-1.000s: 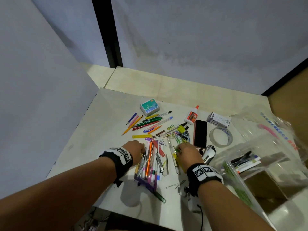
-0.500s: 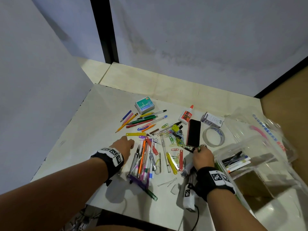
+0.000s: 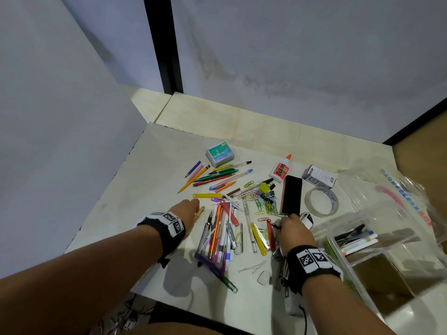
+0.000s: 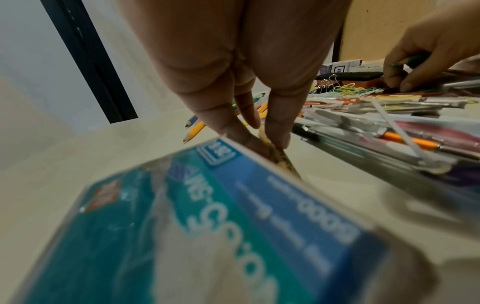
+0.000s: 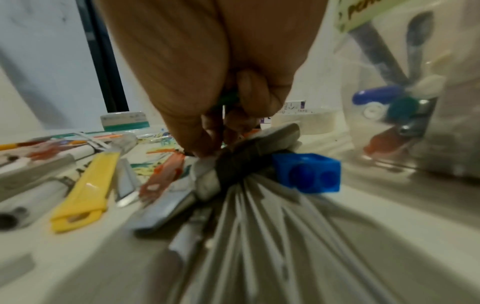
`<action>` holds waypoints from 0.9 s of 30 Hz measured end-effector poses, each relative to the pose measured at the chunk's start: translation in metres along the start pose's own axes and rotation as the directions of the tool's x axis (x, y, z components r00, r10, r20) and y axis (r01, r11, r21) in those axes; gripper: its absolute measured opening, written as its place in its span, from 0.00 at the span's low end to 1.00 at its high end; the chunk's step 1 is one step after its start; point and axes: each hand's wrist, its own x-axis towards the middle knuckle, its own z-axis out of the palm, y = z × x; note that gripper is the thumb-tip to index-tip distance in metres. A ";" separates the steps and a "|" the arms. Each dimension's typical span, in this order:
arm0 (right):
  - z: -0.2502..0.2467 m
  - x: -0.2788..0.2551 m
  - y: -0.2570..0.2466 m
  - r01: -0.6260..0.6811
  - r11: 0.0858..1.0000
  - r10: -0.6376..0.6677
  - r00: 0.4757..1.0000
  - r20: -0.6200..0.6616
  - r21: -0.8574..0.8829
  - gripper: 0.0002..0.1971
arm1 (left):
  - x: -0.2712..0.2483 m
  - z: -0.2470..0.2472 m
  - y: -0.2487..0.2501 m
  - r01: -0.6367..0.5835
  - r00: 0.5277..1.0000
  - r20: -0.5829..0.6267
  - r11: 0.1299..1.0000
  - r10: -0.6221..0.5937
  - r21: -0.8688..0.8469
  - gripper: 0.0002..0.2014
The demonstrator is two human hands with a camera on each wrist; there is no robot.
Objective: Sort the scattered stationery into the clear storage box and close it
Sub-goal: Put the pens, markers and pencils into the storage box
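Pens, pencils, cutters and paper clips (image 3: 262,203) lie scattered on the white table (image 3: 135,189). The clear storage box (image 3: 358,267) stands open at the right with several pens inside. My left hand (image 3: 196,203) sits left of the pen pile (image 3: 217,235); its thumb and finger (image 4: 278,125) pinch a thin gold-coloured strip (image 4: 276,153). My right hand (image 3: 281,222) is at the near end of the black eraser (image 3: 291,197). Its curled fingers (image 5: 197,131) hold a thin green item (image 5: 228,100), with the tips down among the clips.
A staples box (image 3: 219,154), glue bottle (image 3: 280,171), tape roll (image 3: 320,201) and small purple-white carton (image 3: 319,176) lie farther back. The box lid (image 3: 387,187) lies behind the box. A blue sharpener (image 5: 309,174) sits beside my right wrist. A blurred teal-blue packet (image 4: 207,236) fills the left wrist view.
My right hand has moved right, from the middle of the pile to the near end of the black eraser. My left hand shifted slightly left, off the pens.
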 end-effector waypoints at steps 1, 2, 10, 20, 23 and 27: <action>0.000 0.000 -0.003 0.008 1.000 -0.008 1.000 0.005 0.016 0.14 | 0.000 0.000 -0.001 -0.001 1.000 0.000 1.000 0.001 -0.013 0.19; 0.000 0.000 -0.006 0.001 0.999 -0.001 1.000 -0.003 0.053 0.14 | 0.000 -0.001 -0.002 -0.004 1.000 -0.001 1.000 0.004 -0.027 0.19; -0.009 -0.002 -0.047 -0.043 0.922 0.040 0.999 0.018 0.384 0.08 | -0.002 0.001 -0.006 0.014 1.000 -0.006 0.992 -0.015 -0.126 0.22; 0.009 0.008 -0.068 -0.073 0.978 0.054 0.994 0.100 0.197 0.13 | -0.008 0.003 -0.001 -0.026 1.000 -0.009 0.999 0.027 0.027 0.16; 0.014 0.007 -0.068 -0.030 0.992 0.016 0.993 0.115 0.121 0.09 | -0.007 0.000 0.001 -0.003 1.000 -0.005 1.000 0.003 0.011 0.18; 0.010 0.000 -0.065 -0.083 0.972 0.060 0.992 0.110 0.218 0.14 | -0.007 0.001 0.008 -0.045 0.998 0.035 0.997 0.043 0.066 0.16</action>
